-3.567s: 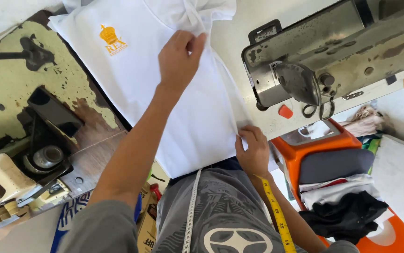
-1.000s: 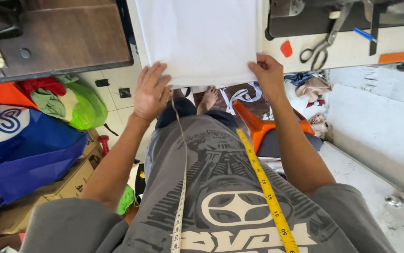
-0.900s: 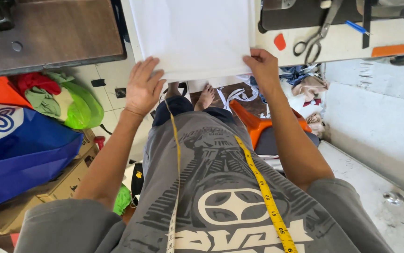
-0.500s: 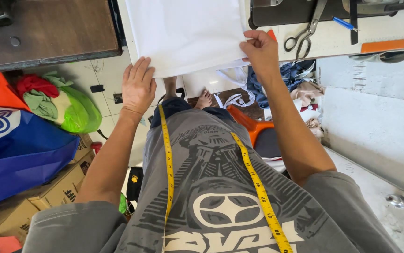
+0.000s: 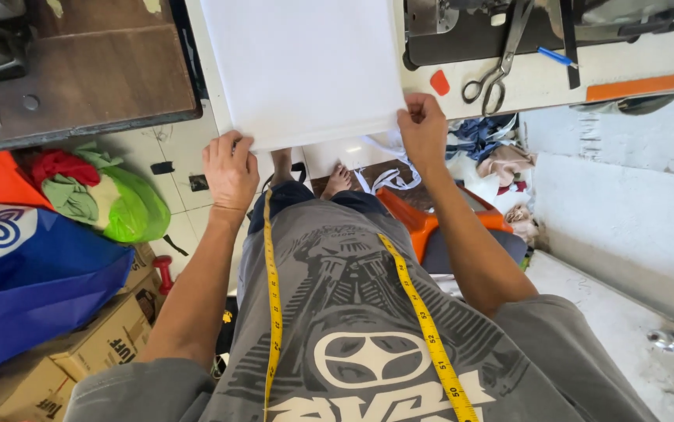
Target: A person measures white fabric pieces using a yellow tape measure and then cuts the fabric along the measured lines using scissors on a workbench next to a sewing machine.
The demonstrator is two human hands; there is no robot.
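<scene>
A folded white cloth (image 5: 306, 66) lies flat on the light worktable (image 5: 525, 90) in front of me. My left hand (image 5: 230, 168) grips its near left corner at the table's edge. My right hand (image 5: 423, 129) pinches the near right corner. A yellow measuring tape (image 5: 411, 301) hangs round my neck over my grey printed shirt. My bare feet (image 5: 337, 180) show on the floor below the cloth.
Scissors (image 5: 497, 66), a blue pen (image 5: 557, 56) and an orange chalk piece (image 5: 439, 82) lie right of the cloth. A dark wooden table (image 5: 87, 78) stands left. Below left are coloured rags (image 5: 87, 195), a blue bag (image 5: 32, 273) and cardboard boxes (image 5: 110, 336). An orange stool (image 5: 431, 227) sits below right.
The cloth has been folded into a neat rectangle and drawn to the table's near edge. Both hands now hold its near corners, having shifted slightly up and apart over the last second.
</scene>
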